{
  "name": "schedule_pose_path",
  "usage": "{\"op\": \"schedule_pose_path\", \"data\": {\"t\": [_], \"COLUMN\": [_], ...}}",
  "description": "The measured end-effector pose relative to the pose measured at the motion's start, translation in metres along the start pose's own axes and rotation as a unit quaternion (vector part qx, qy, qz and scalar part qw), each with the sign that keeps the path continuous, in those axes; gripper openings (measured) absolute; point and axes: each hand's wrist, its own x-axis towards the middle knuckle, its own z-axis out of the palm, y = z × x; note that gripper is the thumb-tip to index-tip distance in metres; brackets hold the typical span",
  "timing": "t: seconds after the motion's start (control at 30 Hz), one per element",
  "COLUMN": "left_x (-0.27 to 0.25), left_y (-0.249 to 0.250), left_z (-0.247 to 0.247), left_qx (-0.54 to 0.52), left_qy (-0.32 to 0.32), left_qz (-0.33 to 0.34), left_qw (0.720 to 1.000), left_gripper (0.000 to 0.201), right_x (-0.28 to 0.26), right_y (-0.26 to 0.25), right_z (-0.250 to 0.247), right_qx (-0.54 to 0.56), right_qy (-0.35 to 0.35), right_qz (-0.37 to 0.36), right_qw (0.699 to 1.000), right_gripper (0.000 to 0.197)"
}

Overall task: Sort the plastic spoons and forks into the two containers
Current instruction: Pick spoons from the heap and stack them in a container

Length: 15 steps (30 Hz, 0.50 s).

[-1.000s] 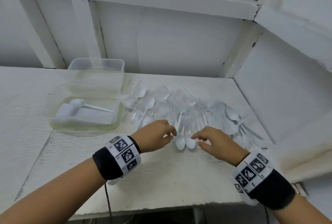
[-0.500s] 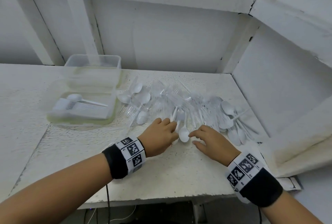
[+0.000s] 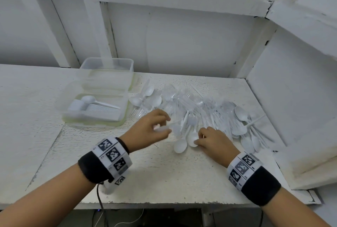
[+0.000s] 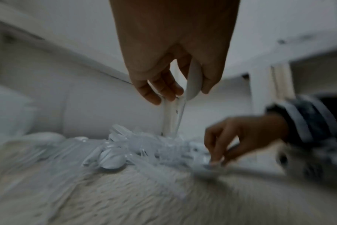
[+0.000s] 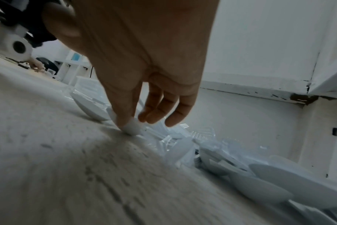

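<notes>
A heap of white spoons and clear forks (image 3: 200, 108) lies on the white table, right of centre. My left hand (image 3: 166, 126) hovers at the heap's left edge and pinches a white spoon (image 4: 193, 82) by its neck, the handle hanging down. My right hand (image 3: 197, 138) is at the heap's front edge. Its thumb and fingertips (image 5: 125, 121) close on a white spoon (image 3: 192, 138) that lies on the table. To the left, the near clear container (image 3: 125, 103) holds a neat stack of white spoons (image 3: 94, 108). A second clear container (image 3: 107, 62) stands behind it.
White walls close the table in at the back and on the right (image 3: 291, 90), near the heap. The table's front edge (image 3: 164, 203) runs just below my wrists. Bare tabletop (image 3: 27, 117) lies left of the containers.
My left hand has lifted a spoon out of the heap and drawn it slightly left. My right hand has settled its fingers on a spoon at the heap's front edge.
</notes>
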Motion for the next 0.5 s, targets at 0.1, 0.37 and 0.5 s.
{"op": "schedule_pose_path", "data": {"t": [0.1, 0.37, 0.5], "left_x": [-0.005, 0.003, 0.010], "left_y": [0.003, -0.002, -0.001], "left_z": [-0.014, -0.015, -0.003], "left_qx": [-0.192, -0.249, -0.118], "left_qy": [0.065, 0.124, 0.094], "left_qz": [-0.102, -0.107, -0.087], "left_qw": [0.974, 0.954, 0.985], "left_gripper": [0.021, 0.046, 0.024], "right_x": [-0.003, -0.002, -0.001], "right_y": [-0.003, -0.007, -0.012], "right_z": [-0.006, -0.014, -0.026], "right_qx": [0.111, 0.262, 0.322], "right_qy": [0.082, 0.127, 0.250], "right_qz": [-0.033, -0.005, 0.040], "right_qw": [0.990, 0.957, 0.912], "right_gripper": [0.008, 0.031, 0.042]}}
